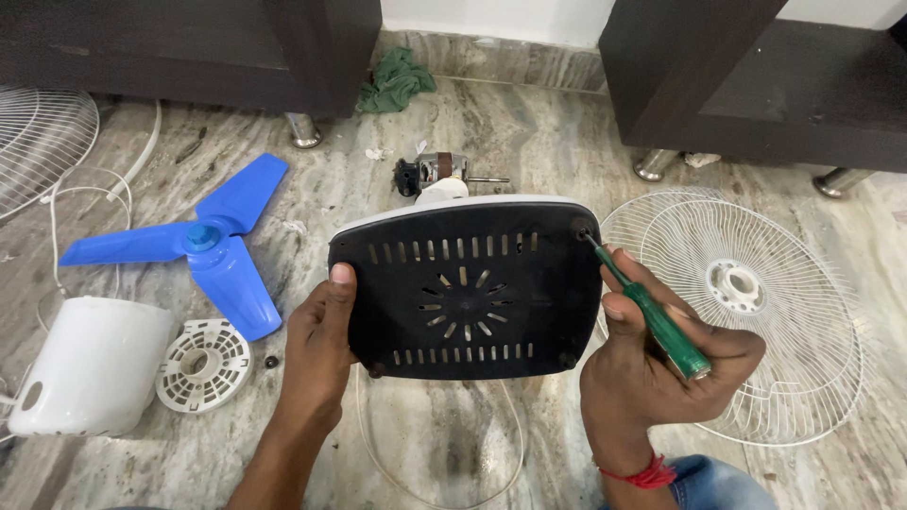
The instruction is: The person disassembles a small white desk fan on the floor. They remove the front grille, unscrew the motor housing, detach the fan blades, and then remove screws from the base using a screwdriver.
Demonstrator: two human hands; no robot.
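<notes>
A fan base (465,288) is tipped up so its black slotted underside faces me. My left hand (321,345) grips its left edge, thumb on the black plate. My right hand (661,364) holds a green-handled screwdriver (652,316), whose tip sits in the screw hole at the base's upper right corner. A motor with a shaft (439,172) lies on the floor just behind the base.
A blue three-blade fan blade (203,241) lies at left, near a white motor cover (90,364) and a round white vented plate (203,364). White wire grilles lie at right (756,312) and far left (38,132). Dark furniture and a green cloth (395,80) stand behind.
</notes>
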